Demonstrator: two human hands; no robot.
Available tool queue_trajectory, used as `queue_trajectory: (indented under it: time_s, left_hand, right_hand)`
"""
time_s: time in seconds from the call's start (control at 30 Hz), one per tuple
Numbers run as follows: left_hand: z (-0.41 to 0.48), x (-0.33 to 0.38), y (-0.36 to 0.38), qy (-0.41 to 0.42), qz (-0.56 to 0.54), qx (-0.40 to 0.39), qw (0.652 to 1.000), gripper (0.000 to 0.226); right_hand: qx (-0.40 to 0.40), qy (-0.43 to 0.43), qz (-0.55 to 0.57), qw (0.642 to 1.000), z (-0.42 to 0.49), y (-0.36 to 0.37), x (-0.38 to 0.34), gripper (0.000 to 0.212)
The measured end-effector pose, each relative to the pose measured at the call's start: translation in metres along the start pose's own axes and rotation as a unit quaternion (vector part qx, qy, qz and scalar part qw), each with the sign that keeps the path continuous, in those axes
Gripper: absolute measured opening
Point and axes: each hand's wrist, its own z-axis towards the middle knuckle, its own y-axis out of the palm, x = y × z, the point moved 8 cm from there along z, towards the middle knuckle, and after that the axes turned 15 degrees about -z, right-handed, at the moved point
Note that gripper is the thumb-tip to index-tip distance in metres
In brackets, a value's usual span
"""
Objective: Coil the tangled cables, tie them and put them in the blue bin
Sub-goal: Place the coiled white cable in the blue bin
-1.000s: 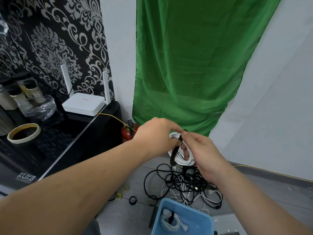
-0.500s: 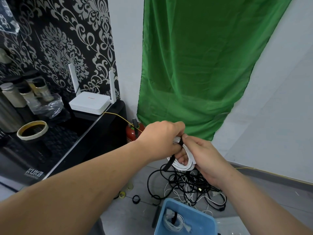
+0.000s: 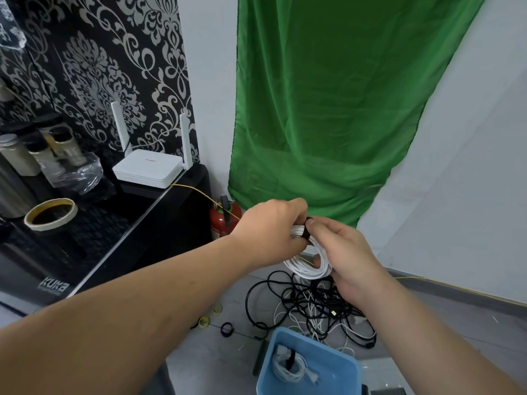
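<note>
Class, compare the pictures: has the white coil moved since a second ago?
No. The white coil still hangs over the tangled cables, above the blue bin and right of the extinguisher, as before.

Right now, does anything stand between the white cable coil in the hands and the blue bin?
Nothing visible does. The left hand and right hand hold the white cable coil above the tangled cables; the blue bin stands open below, one tied coil inside.

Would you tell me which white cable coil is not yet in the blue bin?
The coil gripped by the left hand and right hand; the other coil lies inside the blue bin.
</note>
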Motion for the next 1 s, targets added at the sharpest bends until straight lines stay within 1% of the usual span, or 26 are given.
queue_trajectory:
  time_s: [0.07, 0.13, 0.27, 0.37, 0.47, 0.53, 0.6, 0.73, 0.83, 1.0]
  left_hand:
    - [0.000, 0.002, -0.001, 0.008, -0.005, 0.010, 1.000, 0.021]
    - [0.000, 0.005, -0.002, 0.016, -0.011, 0.019, 1.000, 0.024]
    - [-0.002, 0.007, 0.000, 0.015, -0.004, 0.021, 1.000, 0.032]
    - [-0.003, 0.008, 0.000, 0.010, 0.006, 0.024, 1.000, 0.029]
    - [-0.003, 0.008, -0.003, 0.007, 0.010, 0.035, 0.999, 0.024]
    - [-0.003, 0.009, -0.004, 0.007, 0.012, 0.037, 0.999, 0.023]
    - [-0.004, 0.011, -0.005, 0.002, 0.010, 0.039, 0.999, 0.023]
    - [-0.003, 0.007, -0.006, -0.039, -0.025, 0.039, 0.998, 0.026]
    - [-0.003, -0.002, -0.002, -0.084, -0.065, 0.016, 0.994, 0.036]
    - [-0.004, -0.007, 0.004, -0.113, -0.097, 0.001, 0.989, 0.042]
  right_hand:
    - [-0.018, 0.026, 0.065, 0.997, -0.001, 0.000, 0.001, 0.018]
    - [-0.037, 0.046, 0.097, 0.994, 0.000, 0.000, 0.002, 0.021]
    - [-0.064, 0.055, 0.087, 0.993, 0.005, -0.001, 0.008, 0.030]
    - [-0.063, 0.057, 0.076, 0.993, 0.006, -0.004, 0.011, 0.036]
    - [-0.088, 0.075, 0.078, 0.990, 0.006, -0.001, 0.014, 0.034]
    - [-0.117, 0.088, 0.078, 0.986, 0.004, 0.003, 0.016, 0.033]
    - [-0.130, 0.094, 0.083, 0.984, 0.003, 0.005, 0.015, 0.029]
    - [-0.122, 0.089, 0.103, 0.983, 0.004, 0.005, 0.014, 0.026]
    - [-0.098, 0.072, 0.087, 0.989, 0.006, 0.004, 0.015, 0.025]
    - [-0.066, 0.067, 0.069, 0.993, 0.007, 0.002, 0.016, 0.017]
